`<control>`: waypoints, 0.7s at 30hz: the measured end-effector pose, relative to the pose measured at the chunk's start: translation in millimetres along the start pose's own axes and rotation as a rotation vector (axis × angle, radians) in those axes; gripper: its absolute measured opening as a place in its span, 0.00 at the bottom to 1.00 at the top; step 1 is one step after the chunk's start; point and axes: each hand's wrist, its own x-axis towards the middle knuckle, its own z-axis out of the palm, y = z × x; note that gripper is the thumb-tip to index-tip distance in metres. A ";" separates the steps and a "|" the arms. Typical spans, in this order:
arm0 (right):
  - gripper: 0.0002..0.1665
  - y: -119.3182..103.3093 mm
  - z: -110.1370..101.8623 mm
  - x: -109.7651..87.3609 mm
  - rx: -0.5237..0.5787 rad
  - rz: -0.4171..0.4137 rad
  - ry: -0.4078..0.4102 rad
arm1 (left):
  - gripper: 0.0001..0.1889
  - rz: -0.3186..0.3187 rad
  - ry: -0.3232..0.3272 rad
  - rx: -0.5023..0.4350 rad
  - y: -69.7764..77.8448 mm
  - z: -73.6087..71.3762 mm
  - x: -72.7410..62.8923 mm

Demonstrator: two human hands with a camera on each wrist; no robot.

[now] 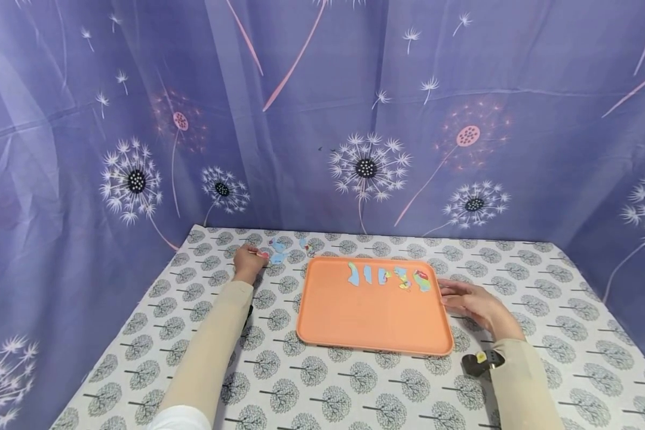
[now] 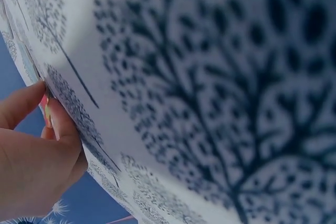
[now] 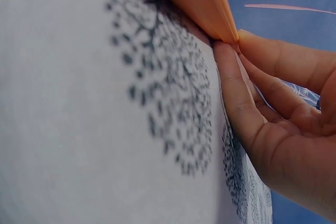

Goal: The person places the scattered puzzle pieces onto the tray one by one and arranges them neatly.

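Observation:
My left hand pinches a small pink-and-green cutout piece between thumb and fingertips, at the far left of the table. The fingers hide part of the piece. Light blue pieces lie right beside that hand. At the right rim of the orange tray, my right hand holds the edge, its digits meeting at the rim in the right wrist view. Several irregular pieces stand in a row along the tray's far side, among them a red-and-green one and a pale blue one.
Another small blue piece and a red-marked one lie behind the tray's far left corner. A tree-patterned cloth covers the table. A purple dandelion-print curtain hangs behind its far edge.

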 end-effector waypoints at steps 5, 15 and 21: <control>0.42 0.0 0.1 0.0 0.002 -0.005 0.000 | 0.17 0.021 0.025 -0.020 0.3 3.6 1.8; 0.42 0.5 1.0 0.2 -0.004 -0.002 0.002 | 0.17 0.009 -0.044 -0.218 -1.8 7.4 3.5; 0.42 -0.1 0.5 -0.3 0.005 -0.004 0.002 | 0.20 -0.013 -0.151 -0.363 8.3 13.9 -4.7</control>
